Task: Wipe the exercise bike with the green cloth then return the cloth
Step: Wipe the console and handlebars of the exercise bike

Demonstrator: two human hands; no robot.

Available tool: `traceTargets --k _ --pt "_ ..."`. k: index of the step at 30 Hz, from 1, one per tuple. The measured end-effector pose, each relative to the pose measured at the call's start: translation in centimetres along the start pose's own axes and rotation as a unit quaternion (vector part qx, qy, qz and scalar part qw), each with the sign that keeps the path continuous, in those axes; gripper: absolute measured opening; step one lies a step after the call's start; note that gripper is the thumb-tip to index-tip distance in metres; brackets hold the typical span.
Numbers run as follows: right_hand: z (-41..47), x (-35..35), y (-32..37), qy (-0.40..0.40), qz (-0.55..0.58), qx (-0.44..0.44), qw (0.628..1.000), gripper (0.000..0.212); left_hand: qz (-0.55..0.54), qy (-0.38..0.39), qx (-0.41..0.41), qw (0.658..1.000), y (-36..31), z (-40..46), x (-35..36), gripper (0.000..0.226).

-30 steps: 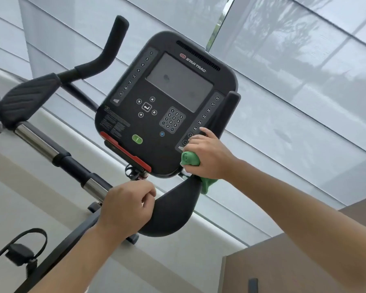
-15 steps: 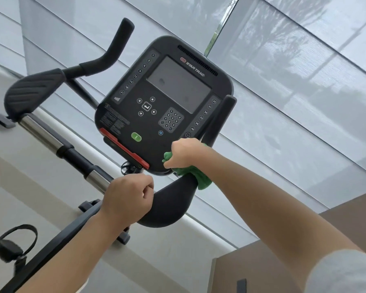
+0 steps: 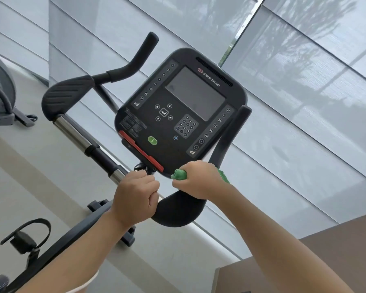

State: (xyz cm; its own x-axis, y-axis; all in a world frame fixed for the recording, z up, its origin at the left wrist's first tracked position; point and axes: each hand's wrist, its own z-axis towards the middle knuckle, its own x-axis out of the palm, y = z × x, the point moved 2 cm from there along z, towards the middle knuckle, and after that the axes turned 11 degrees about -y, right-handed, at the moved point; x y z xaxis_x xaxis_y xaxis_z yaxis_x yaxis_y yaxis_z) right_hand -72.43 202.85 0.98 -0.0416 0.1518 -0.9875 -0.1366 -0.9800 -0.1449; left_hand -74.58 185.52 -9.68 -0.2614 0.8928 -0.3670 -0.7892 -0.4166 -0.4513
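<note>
Translucent window blinds [image 3: 304, 102] behind; second machine [image 3: 0, 96] far left; wooden surface [image 3: 325, 250] lower right.

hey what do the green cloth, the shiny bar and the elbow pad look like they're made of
Green cloth: soft fabric, bunched in the right hand. Shiny bar: likely polished metal, mirror-like reflections. Elbow pad: probably matte rubber or foam, ribbed surface.

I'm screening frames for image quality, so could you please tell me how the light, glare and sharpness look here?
Head view: soft, even daylight through the window blinds; the console screen shows a dull grey sheen, with no harsh glare; console, right hand and green cloth are fairly sharp; the pedal strap at lower left is blurred; wide-angle tilt slants everything.
</note>
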Motion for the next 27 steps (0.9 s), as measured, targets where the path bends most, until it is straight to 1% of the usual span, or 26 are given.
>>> traceTargets --k 2,3,5,6,10,13,14,15,16,17,18,19,20,21,22,24,25,27 --pt "-0.3 -0.7 -0.1 -0.002 0.059 0.025 0.998 0.035 -0.010 -0.004 0.006 1.000 0.2 -0.2 0.3 0.026" --pt "-0.4 -1.5 -0.3 -0.013 0.116 0.047 0.992 0.034 -0.016 -0.007 0.008 1.000 0.3 -0.2 0.4 0.025" --pt "-0.7 -3.3 -1.0 -0.056 0.253 0.093 0.961 0.031 -0.024 -0.015 0.011 1.000 0.5 -0.4 0.7 0.023" --pt "-1.2 -4.3 -1.4 -0.080 0.288 0.104 0.949 0.030 -0.024 -0.019 0.014 0.999 0.6 -0.5 0.9 0.023" --pt "-3.6 -6.7 -2.6 -0.141 0.279 0.090 0.946 0.023 -0.019 -0.027 0.031 0.999 0.9 -0.8 1.3 0.022" --pt "-4.6 -6.2 -2.3 -0.247 0.271 0.056 0.928 0.014 -0.016 -0.033 0.042 0.998 1.0 -0.7 1.4 0.022" --pt "-4.7 -5.7 -1.9 -0.257 0.266 0.033 0.928 0.006 -0.016 -0.032 0.042 0.998 1.0 -0.7 1.4 0.023" --pt "-4.6 -4.9 -1.2 -0.237 0.250 0.006 0.939 0.011 -0.017 -0.030 0.042 0.999 1.0 -0.7 1.3 0.023" --pt "-4.5 -3.9 -0.6 -0.182 0.228 -0.029 0.956 0.022 -0.018 -0.027 0.045 0.998 1.0 -0.7 1.3 0.023" --pt "-4.6 -2.9 0.0 -0.102 0.190 -0.060 0.975 0.034 -0.018 -0.025 0.049 0.998 1.0 -0.7 1.1 0.023" --pt "-4.7 -2.1 0.4 -0.028 0.148 -0.079 0.985 0.048 -0.019 -0.021 0.052 0.998 0.9 -0.6 1.1 0.024" --pt "-4.9 -1.7 0.5 0.026 0.118 -0.085 0.989 0.062 -0.019 -0.019 0.053 0.998 0.8 -0.6 1.0 0.024" --pt "-4.9 -1.7 0.2 0.063 0.116 -0.079 0.988 0.072 -0.017 -0.018 0.054 0.998 0.7 -0.5 0.8 0.024" --pt "-5.0 -2.0 -0.3 0.093 0.128 -0.064 0.985 0.077 -0.016 -0.020 0.054 0.998 0.7 -0.4 0.8 0.024" --pt "-5.2 -2.5 -0.9 0.117 0.137 -0.051 0.982 0.079 -0.016 -0.022 0.054 0.998 0.7 -0.4 0.7 0.024" --pt "-5.7 -3.6 -2.4 0.137 0.102 -0.040 0.984 0.084 -0.020 -0.023 0.052 0.998 0.7 -0.3 0.7 0.024" --pt "-5.9 -4.3 -3.2 0.133 0.068 -0.039 0.988 0.084 -0.020 -0.024 0.051 0.998 0.7 -0.3 0.7 0.023" --pt "-6.3 -5.6 -4.5 0.094 0.027 -0.033 0.995 0.076 -0.019 -0.030 0.054 0.998 0.7 -0.3 0.9 0.022"
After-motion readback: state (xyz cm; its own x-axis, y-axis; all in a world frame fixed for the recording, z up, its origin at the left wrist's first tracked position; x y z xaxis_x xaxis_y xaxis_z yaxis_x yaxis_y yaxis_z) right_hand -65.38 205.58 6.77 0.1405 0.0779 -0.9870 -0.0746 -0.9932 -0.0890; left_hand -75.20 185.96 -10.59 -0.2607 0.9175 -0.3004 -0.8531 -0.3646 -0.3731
